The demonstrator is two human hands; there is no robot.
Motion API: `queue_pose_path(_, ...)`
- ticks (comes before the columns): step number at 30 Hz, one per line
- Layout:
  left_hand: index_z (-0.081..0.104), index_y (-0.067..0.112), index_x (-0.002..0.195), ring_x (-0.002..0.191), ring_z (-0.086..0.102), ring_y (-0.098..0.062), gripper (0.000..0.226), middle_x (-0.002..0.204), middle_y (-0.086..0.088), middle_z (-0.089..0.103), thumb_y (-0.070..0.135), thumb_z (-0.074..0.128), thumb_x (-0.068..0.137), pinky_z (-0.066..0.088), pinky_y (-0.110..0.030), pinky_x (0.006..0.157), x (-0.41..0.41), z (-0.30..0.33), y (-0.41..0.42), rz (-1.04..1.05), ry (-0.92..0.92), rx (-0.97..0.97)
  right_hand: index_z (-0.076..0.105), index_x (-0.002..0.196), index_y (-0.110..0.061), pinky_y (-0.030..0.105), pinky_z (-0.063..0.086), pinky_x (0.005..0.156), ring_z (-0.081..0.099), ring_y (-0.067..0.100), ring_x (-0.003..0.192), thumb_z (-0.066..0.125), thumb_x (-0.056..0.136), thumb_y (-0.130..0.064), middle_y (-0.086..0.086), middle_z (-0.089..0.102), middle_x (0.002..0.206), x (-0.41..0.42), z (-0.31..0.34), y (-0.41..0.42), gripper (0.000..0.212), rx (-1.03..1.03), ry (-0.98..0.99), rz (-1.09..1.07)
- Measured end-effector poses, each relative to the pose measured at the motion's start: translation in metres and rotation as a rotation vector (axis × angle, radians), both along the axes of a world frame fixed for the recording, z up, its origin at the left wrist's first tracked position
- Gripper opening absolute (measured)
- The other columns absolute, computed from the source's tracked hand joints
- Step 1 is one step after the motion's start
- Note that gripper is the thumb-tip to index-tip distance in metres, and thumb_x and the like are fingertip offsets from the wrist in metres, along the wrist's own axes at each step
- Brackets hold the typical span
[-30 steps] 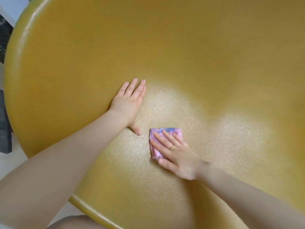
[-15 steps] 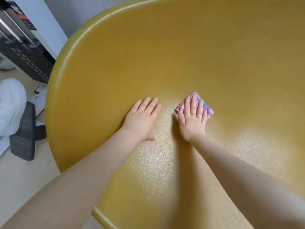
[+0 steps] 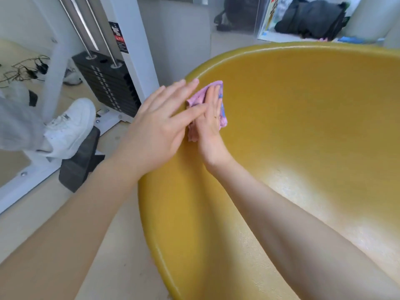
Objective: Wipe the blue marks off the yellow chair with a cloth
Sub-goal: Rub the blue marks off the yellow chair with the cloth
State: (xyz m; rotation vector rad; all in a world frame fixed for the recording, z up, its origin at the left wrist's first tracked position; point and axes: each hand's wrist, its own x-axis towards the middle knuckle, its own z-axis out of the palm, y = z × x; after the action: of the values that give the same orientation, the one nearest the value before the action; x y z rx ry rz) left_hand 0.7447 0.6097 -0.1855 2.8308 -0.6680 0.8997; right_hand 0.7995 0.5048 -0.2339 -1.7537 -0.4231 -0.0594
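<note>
Here, item by item. Yellow chair [image 3: 303,131]: a large moulded shell filling the right and lower centre of the frame, its rim curving from the upper centre down to the bottom edge. Cloth [image 3: 200,97]: pink with blue patches, folded, pressed against the inner wall of the chair just below the rim, in the upper centre of the frame. Right hand [image 3: 211,120]: laid flat over the cloth, fingers straight and pointing up, pressing it to the chair wall. Left hand [image 3: 155,124]: fingers extended and slightly spread, at the chair's rim just left of the cloth, its fingertips overlapping the cloth's left edge; whether it bears on the rim cannot be told. Blue marks on the chair: none can be made out. Weight stack [image 3: 106,83]: black plates on steel rods in a white frame, upper left. White sneaker [image 3: 69,126]: left of the frame, resting on a dark block. Black bag [image 3: 311,18]: upper right, behind the chair.
</note>
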Motion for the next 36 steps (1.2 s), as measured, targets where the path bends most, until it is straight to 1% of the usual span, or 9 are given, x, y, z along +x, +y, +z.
queue_pose_path(5, 0.042, 0.003, 0.136, 0.134, 0.031, -0.025, 0.044, 0.145, -0.017, 0.035, 0.015, 0.032, 0.095, 0.015, -0.018, 0.113, -0.007, -0.019, 0.003, 0.088, 0.141, -0.369, 0.006, 0.145, -0.007, 0.047, 0.000, 0.117, -0.007, 0.024, 0.143, 0.020, 0.096, -0.049, 0.005, -0.001, 0.154, -0.028, -0.019, 0.001, 0.066, -0.171, -0.338, 0.197)
queue_pose_path(9, 0.040, 0.004, 0.138, 0.136, 0.028, -0.015, 0.052, 0.145, -0.001, 0.032, 0.029, 0.032, 0.094, 0.016, -0.017, 0.113, -0.009, -0.020, 0.002, 0.091, 0.198, -0.482, 0.020, 0.144, -0.003, 0.043, 0.001, 0.117, -0.004, 0.023, 0.143, 0.028, 0.092, -0.035, 0.011, 0.007, 0.155, -0.079, -0.060, -0.011, 0.062, -0.347, -0.408, 0.432)
queue_pose_path(14, 0.039, 0.004, 0.139, 0.136, 0.024, -0.010, 0.058, 0.144, 0.004, 0.026, 0.037, 0.033, 0.092, 0.011, -0.008, 0.111, -0.010, -0.023, 0.002, 0.074, 0.186, -0.455, 0.023, 0.144, -0.004, 0.035, -0.001, 0.116, 0.000, 0.019, 0.142, 0.037, 0.092, -0.033, 0.010, 0.013, 0.154, -0.064, -0.068, -0.006, 0.061, -0.399, -0.435, 0.287)
queue_pose_path(21, 0.041, 0.004, 0.138, 0.137, 0.021, -0.017, 0.071, 0.148, -0.007, 0.029, 0.056, 0.020, 0.094, 0.007, -0.009, 0.112, -0.010, -0.026, 0.002, 0.078, 0.160, -0.390, 0.010, 0.144, 0.003, 0.027, -0.005, 0.113, -0.003, 0.021, 0.142, 0.040, 0.089, -0.012, 0.020, 0.003, 0.154, 0.054, -0.024, -0.033, 0.064, -0.237, -0.300, -0.153)
queue_pose_path(24, 0.042, 0.007, 0.138, 0.138, 0.022, -0.020, 0.072, 0.150, -0.012, 0.030, 0.058, 0.017, 0.093, 0.012, -0.020, 0.112, -0.011, -0.027, 0.000, 0.126, 0.151, -0.328, 0.009, 0.145, 0.000, 0.006, -0.009, 0.105, -0.001, 0.017, 0.141, 0.037, 0.088, 0.005, 0.016, 0.001, 0.155, 0.064, -0.023, -0.045, 0.064, -0.198, -0.240, -0.237)
queue_pose_path(26, 0.044, 0.006, 0.137, 0.138, 0.024, -0.023, 0.075, 0.150, -0.013, 0.031, 0.060, 0.017, 0.092, 0.018, -0.028, 0.110, -0.011, -0.027, -0.002, 0.166, 0.122, -0.276, 0.014, 0.144, 0.000, -0.001, -0.007, 0.100, 0.001, 0.008, 0.136, 0.036, 0.087, 0.008, 0.016, 0.005, 0.155, 0.048, -0.028, -0.040, 0.062, -0.200, -0.248, -0.207)
queue_pose_path(29, 0.045, 0.007, 0.136, 0.137, 0.025, -0.026, 0.077, 0.150, -0.016, 0.031, 0.062, 0.017, 0.091, 0.026, -0.034, 0.106, -0.012, -0.027, -0.006, 0.210, 0.111, -0.171, 0.026, 0.142, -0.002, 0.027, 0.007, 0.116, 0.010, 0.012, 0.139, 0.038, 0.085, 0.002, 0.016, 0.017, 0.153, 0.008, -0.046, -0.029, 0.058, -0.204, -0.301, -0.064)
queue_pose_path(31, 0.044, 0.009, 0.137, 0.139, 0.024, -0.029, 0.074, 0.151, -0.016, 0.027, 0.061, 0.018, 0.091, 0.028, -0.038, 0.106, -0.014, -0.025, -0.006, 0.219, 0.153, -0.129, 0.032, 0.140, -0.004, 0.038, 0.022, 0.114, 0.018, 0.017, 0.140, 0.040, 0.085, 0.001, 0.014, 0.024, 0.151, -0.027, -0.059, -0.025, 0.056, -0.234, -0.332, 0.043)
queue_pose_path(36, 0.051, 0.005, 0.130, 0.138, 0.018, -0.029, 0.056, 0.149, -0.019, 0.032, 0.042, 0.036, 0.091, 0.024, -0.046, 0.110, -0.018, -0.026, -0.013, 0.155, 0.131, -0.084, 0.057, 0.122, -0.002, 0.016, 0.037, 0.100, 0.052, 0.011, 0.116, 0.034, 0.079, -0.004, 0.016, 0.059, 0.125, -0.070, -0.068, -0.051, 0.049, -0.225, -0.252, 0.256)
